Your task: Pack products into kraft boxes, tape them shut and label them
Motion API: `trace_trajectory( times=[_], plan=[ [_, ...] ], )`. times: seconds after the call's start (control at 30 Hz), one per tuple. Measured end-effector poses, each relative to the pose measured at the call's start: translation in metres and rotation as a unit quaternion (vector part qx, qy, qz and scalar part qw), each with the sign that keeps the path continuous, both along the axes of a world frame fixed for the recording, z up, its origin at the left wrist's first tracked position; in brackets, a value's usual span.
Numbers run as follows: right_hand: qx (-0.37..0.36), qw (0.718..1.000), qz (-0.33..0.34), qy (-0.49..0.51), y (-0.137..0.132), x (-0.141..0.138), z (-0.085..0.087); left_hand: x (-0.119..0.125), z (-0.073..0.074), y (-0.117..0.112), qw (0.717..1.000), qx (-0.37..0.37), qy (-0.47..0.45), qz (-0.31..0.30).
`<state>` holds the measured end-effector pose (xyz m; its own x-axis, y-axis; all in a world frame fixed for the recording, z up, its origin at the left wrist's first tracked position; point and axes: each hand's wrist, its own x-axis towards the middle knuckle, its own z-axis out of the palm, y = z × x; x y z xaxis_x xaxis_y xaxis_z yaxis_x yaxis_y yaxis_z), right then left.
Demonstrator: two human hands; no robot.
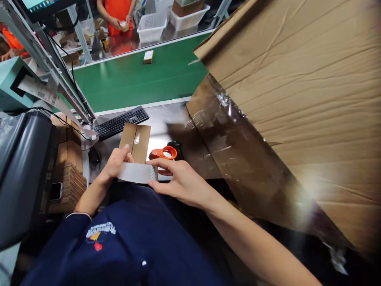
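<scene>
A flat white piece with a green-dotted end [135,173] spans the gap between my hands, close to my body; I cannot make out whether it is a label or a small box. My left hand [116,162] is closed on its left end, thumb up. At the dotted end, my right hand [178,178] pinches it between thumb and fingers. Just behind it, a small brown cardboard box [140,143] with a bit of clear tape on top lies near my left thumb. Beyond my right fingers are an orange tape dispenser [159,153] and a black device [177,147], partly hidden.
A keyboard [122,122] lies behind the box. A green conveyor belt [133,81] carries a small box [148,57]. Large cardboard [297,87] fills the right. A label printer [14,85] and stacked flat cardboard [70,180] stand left. A co-worker in orange [117,16] handles something across the belt.
</scene>
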<state>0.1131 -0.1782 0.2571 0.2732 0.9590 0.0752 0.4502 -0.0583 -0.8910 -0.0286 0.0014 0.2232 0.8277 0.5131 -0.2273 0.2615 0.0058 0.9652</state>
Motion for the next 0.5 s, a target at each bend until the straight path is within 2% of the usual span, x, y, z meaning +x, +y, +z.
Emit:
trace_trajectory(
  times=[0.17, 0.3, 0.4, 0.5],
  plan=[
    [-0.004, 1.000, 0.010, 0.009, 0.000, 0.000, -0.016, 0.004, -0.002, 0.001, 1.000, 0.016, 0.011, 0.000],
    [0.066, 0.996, -0.059, 0.008, -0.005, 0.007, -0.026, 0.003, -0.001, 0.001, 0.997, 0.073, -0.008, 0.032],
    [0.091, 0.983, -0.091, -0.128, -0.012, 0.008, -0.024, 0.000, 0.001, -0.001, 0.986, 0.149, -0.041, 0.067],
    [0.102, 0.948, -0.078, -0.293, -0.016, 0.002, -0.022, -0.001, 0.003, -0.005, 0.965, 0.243, -0.062, 0.081]
  ],
)
